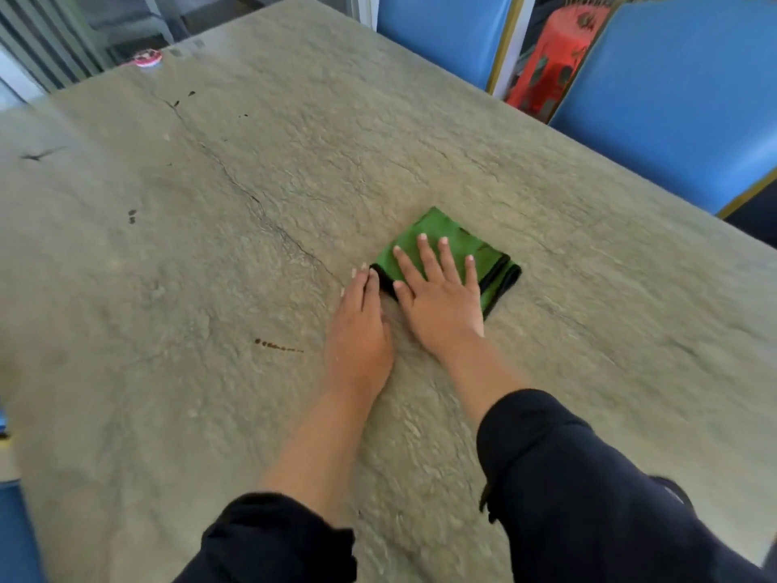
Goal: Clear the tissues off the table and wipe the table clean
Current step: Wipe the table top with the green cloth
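Observation:
A folded green cloth [433, 229] with a dark edge lies flat on the grey stone-look table [210, 254], right of centre. My right hand [439, 294] presses on it with straight, spread fingers. My left hand [359, 330] lies flat on the table just left of the cloth, its fingertips touching the cloth's dark edge. A streak of brown drops [275, 346] marks the table left of my left hand. More dark spots [132, 216] sit farther left and towards the far side. No tissues are in view.
Two blue chairs [445, 31] [681, 98] stand along the table's far right side, with a red patterned object [555, 65] between them. A small pink and white round thing [148, 58] sits at the far left corner. Another blue seat [17, 536] shows at the bottom left.

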